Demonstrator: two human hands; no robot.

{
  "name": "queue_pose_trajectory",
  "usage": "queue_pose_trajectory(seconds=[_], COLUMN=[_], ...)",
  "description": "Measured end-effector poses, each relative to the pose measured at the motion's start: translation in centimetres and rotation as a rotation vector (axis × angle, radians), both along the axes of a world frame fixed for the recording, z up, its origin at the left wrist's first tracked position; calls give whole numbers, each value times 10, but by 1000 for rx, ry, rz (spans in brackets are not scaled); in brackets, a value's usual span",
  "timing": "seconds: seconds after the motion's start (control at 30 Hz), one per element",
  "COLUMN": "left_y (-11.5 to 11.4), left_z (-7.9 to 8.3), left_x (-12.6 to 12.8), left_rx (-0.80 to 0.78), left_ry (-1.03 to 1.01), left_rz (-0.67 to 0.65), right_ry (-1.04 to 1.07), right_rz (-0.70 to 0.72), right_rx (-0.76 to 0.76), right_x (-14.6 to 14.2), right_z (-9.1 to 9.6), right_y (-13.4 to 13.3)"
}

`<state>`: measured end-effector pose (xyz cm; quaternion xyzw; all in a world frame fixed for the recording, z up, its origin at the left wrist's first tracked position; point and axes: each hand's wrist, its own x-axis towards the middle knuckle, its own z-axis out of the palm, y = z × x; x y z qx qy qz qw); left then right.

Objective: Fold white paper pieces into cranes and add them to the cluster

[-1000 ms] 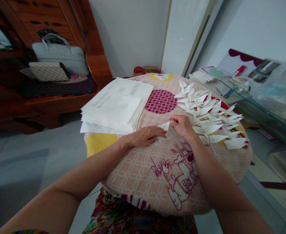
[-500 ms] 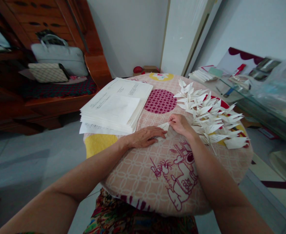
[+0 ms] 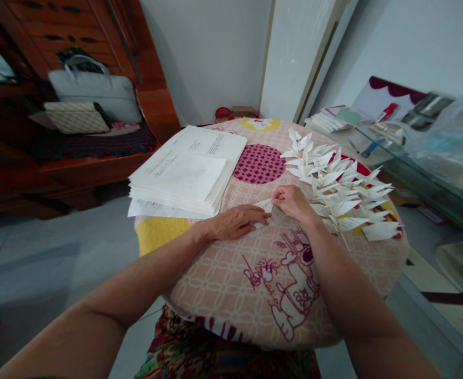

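table (image 3: 223, 273): paper stack (image 3: 192, 168) left, folded papers (image 3: 331, 179) right | sheet (image 3: 264, 203): between them | bench (image 3: 89, 166) (bearing 2 bags (image 3: 95, 93)): table's left

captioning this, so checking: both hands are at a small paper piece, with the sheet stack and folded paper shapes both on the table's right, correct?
Wrong about the sheet stack: the head view shows it on the left of the table. The left hand and right hand are at the small paper piece, with folded paper shapes on the right.
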<state>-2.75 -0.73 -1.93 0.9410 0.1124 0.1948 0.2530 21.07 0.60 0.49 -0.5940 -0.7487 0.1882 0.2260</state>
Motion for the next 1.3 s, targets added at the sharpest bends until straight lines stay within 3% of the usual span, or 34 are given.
queue_pose_trajectory(seconds=[0.2,0.63,0.87,1.0,1.07,1.2,1.3], left_y=[-1,-1,-2,-3,-2,2,4], left_z=[0,-1,0,4,6,8,10], left_x=[0,-1,0,0,-2,-9,-12], left_rx=[10,31,-1,-42,-103,-247,-287], left_ry=[-5,-4,-12,-29,-57,-113,-116], left_rz=[11,16,28,33,50,157,167], right_ry=[-37,94,316,464,432,314,227], right_rz=[50,-44,-123,-2,75,136,131], right_rx=[-73,16,30,-148,-192,-139,-112], right_x=[2,4,6,-4,-9,-16,-20], right_z=[12,-7,-11,-8,-5,-2,-2], right_y=[-5,7,-4,-17,-22,-29,-33])
